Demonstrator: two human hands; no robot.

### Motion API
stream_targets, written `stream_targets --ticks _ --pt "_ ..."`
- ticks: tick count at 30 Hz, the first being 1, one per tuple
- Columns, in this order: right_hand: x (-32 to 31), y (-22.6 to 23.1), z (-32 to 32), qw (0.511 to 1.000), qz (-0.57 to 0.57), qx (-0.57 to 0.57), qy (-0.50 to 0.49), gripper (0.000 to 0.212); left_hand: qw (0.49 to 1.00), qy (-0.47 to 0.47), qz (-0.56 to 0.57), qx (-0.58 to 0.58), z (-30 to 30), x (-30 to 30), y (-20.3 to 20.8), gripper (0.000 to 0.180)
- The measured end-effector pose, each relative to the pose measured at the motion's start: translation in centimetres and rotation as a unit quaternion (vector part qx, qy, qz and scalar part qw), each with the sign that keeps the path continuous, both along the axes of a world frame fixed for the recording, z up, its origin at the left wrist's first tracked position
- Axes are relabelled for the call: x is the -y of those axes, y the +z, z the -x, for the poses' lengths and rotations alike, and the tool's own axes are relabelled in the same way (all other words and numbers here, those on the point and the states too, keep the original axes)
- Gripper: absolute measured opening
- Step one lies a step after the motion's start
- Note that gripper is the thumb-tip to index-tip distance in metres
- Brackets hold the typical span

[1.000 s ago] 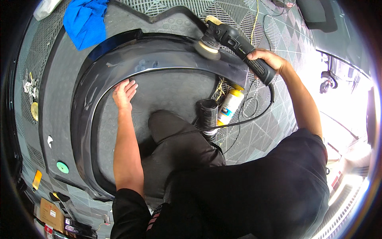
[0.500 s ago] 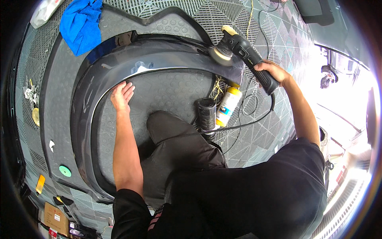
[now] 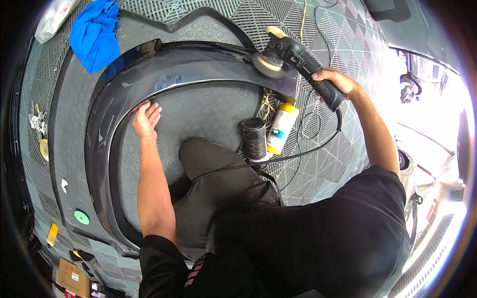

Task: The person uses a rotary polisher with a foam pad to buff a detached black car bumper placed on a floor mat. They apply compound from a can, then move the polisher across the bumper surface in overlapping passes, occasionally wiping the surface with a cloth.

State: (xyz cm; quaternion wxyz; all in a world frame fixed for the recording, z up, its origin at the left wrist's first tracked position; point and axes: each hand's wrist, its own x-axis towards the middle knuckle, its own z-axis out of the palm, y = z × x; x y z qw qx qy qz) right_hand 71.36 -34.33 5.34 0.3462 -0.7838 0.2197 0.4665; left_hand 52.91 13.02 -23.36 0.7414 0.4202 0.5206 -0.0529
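A glossy black car fender (image 3: 198, 71) arches over a dark rubber mat (image 3: 198, 109). My right hand (image 3: 339, 83) is wrapped round the rear grip of a black power polisher (image 3: 298, 55). The polisher's round pale pad (image 3: 268, 64) rests on the fender's right end. At the inner rim of the arch, left of centre, my left hand (image 3: 145, 119) touches the edge, its visible fingers stretched out; the thumb side is partly hidden by the panel. Below the fender's right end, a yellow-and-white bottle (image 3: 282, 128) lies beside a black bottle (image 3: 254, 138).
A blue cloth (image 3: 94, 37) lies at the upper left. The polisher's black cord (image 3: 298, 155) runs across my knee. A green disc (image 3: 81, 217) and a yellow scraper-like piece (image 3: 52, 234) lie at lower left, near a cardboard box (image 3: 73, 278). Grid tiles (image 3: 343, 54) cover the floor.
The whole view has shifted slightly, moving most things a little left. The polisher remains at the fender's right end, and my left hand stays at the inner rim.
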Motion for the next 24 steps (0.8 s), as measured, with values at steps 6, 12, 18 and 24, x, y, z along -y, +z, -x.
stream_targets --ticks 6,12,18,24 --pt "0.1 -0.6 -0.1 1.0 -0.011 0.022 0.012 0.066 1.0 -0.001 0.005 -0.007 -0.1 0.0 0.1 0.04" --pt "2.7 -0.3 0.4 0.999 0.028 0.025 -0.01 0.062 1.0 -0.004 -0.003 -0.005 0.0 0.0 0.2 0.04" --pt "5.2 -1.7 0.6 0.997 0.041 0.036 -0.051 0.059 1.0 -0.006 -0.006 -0.005 0.0 0.2 0.3 0.04" --pt "6.6 -2.5 0.2 0.996 0.049 0.041 -0.067 0.061 1.0 -0.014 0.005 0.001 0.1 0.1 0.3 0.04"
